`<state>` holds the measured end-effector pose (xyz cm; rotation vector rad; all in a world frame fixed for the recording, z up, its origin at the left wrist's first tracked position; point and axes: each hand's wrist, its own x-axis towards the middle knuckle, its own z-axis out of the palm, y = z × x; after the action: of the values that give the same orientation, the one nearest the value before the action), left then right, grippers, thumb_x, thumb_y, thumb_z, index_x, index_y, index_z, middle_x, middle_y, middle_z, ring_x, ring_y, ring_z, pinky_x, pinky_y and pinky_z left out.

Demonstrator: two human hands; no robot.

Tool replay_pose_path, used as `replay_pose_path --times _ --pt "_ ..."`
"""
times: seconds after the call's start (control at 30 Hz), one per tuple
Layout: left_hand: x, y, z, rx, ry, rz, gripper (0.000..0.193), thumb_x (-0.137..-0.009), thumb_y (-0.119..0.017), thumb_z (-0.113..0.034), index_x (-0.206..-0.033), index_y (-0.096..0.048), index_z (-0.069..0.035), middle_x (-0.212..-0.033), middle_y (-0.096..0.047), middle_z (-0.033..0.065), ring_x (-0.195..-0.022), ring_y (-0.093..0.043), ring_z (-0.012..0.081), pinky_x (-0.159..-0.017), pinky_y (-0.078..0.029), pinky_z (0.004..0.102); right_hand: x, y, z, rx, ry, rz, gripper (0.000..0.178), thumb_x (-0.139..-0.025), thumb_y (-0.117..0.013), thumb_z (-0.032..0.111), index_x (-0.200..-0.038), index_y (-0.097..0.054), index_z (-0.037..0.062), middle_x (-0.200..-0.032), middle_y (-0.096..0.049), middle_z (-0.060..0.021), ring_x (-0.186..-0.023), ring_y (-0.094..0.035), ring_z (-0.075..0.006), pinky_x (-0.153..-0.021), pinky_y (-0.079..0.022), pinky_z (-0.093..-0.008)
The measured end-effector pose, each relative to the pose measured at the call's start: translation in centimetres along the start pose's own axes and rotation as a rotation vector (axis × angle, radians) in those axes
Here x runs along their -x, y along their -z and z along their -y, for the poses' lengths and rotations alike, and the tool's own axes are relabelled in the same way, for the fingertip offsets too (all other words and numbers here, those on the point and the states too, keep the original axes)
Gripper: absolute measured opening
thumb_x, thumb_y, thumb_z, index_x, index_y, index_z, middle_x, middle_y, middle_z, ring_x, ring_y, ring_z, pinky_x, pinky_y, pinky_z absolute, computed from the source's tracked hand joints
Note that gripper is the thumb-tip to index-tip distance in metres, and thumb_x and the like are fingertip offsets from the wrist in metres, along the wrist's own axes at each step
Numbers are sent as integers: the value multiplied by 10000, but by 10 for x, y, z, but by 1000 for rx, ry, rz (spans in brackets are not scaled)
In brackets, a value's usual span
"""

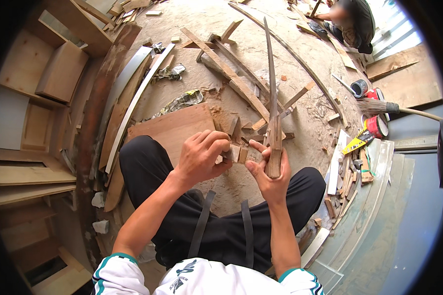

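My left hand (202,155) is closed, its fingertips pinching a small wooden block (242,155) above the floor between my knees. My right hand (272,179) wraps round the thick wooden handle of a long, narrow tool (275,155), which looks like a saw seen edge-on. Its thin dark blade tapers away from me toward the far floor. The block's free end is close to my right fingers; whether they touch it I cannot tell. Just beyond the hands, the cut ends of wooden offcuts (235,129) lie on the floor.
Ahead lies a nailed wooden frame (241,88). A plywood board (170,129) rests by my left knee; wooden cabinets (24,118) stand at left. On the right are a yellow-handled saw (358,141), paint cans (377,127), a broom (379,105) and glass sheets (374,211). Another person (352,22) crouches far right.
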<state>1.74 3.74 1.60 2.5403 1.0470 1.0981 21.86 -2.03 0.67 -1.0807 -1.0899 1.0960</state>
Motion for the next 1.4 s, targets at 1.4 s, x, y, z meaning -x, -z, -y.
replay_pose_path --times 1.4 --pt "26 -13 3 332 116 115 427 -558 -782 -81 -865 -485 -89 -895 -617 65 -784 -614 281 -660 -512 375 -17 7 8 -171 -198 231 264 -886 -719 -5 -1072 -536 32 -1006 -698 -103 -798 -587 -67 -720 -490 -229"
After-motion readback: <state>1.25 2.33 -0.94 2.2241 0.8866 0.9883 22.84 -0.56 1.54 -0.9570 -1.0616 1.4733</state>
